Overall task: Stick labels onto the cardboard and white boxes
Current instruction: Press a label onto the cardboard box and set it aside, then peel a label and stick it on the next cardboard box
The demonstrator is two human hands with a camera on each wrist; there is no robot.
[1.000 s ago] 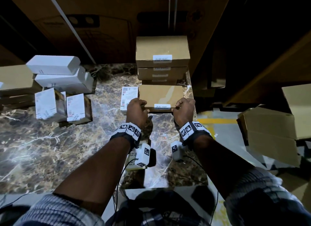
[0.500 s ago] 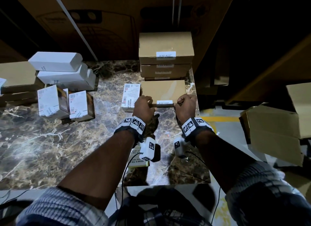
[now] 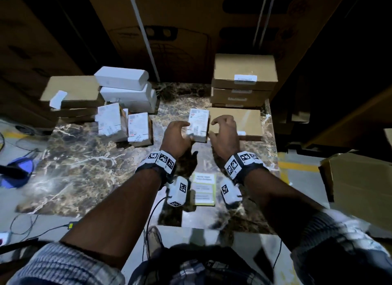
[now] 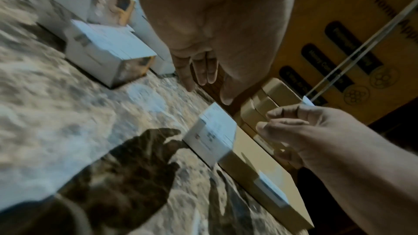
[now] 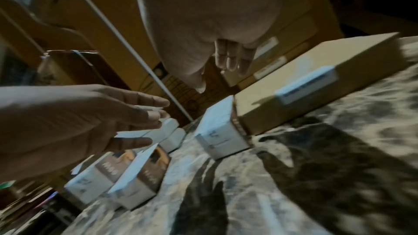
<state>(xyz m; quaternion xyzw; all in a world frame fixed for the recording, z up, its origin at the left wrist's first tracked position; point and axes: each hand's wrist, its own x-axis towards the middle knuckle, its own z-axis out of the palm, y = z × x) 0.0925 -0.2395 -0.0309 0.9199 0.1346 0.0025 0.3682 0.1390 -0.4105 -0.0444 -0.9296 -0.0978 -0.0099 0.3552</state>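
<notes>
Both my hands hang over the marble surface [image 3: 80, 170] with nothing in them — my left hand [image 3: 177, 136] spread and loose beside the small white box [image 3: 198, 125], my right hand [image 3: 224, 136] half-curled above the near corner of the flat cardboard box [image 3: 244, 120]. That cardboard box lies in front of the cardboard stack [image 3: 244, 81] and already wears a label [image 5: 305, 85] folded over its front edge. The white box sits touching its left side. I judge the white box light and stiff, easily skidding on polished stone — I'd pinch it by its long sides, thumb opposite fingers. The label sheet [image 3: 204, 189] waits between my wrists.
</notes>
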